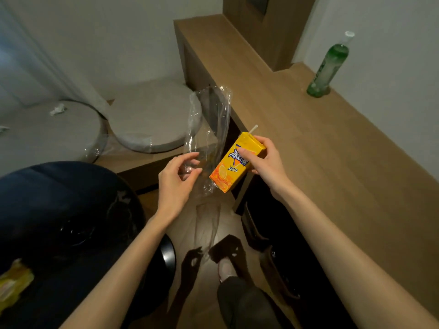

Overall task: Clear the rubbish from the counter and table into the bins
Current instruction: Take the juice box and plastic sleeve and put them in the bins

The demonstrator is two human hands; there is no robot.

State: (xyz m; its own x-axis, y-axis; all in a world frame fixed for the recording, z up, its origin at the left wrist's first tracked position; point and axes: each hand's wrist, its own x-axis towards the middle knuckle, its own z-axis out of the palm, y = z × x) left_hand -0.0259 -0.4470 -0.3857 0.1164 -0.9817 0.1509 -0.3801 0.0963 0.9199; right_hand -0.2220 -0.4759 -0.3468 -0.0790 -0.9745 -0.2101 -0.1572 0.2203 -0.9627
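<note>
Juice carton [236, 162] in right hand's [267, 163] grip; clear wrapper [209, 119] between left hand's [174, 186] fingers [187, 156].

Orange-yellow juice carton [236, 162], clear plastic wrapper [209, 129], green bottle [329, 67].

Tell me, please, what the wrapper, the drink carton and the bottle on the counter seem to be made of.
Clear wrapper: likely thin glossy plastic film; see-through, creased, with glints.
Drink carton: printed coated paperboard, it seems; sharp folded edges, slight sheen, white straw on top.
Green bottle: translucent green with a white cap; plastic or glass, I cannot tell which.
</note>
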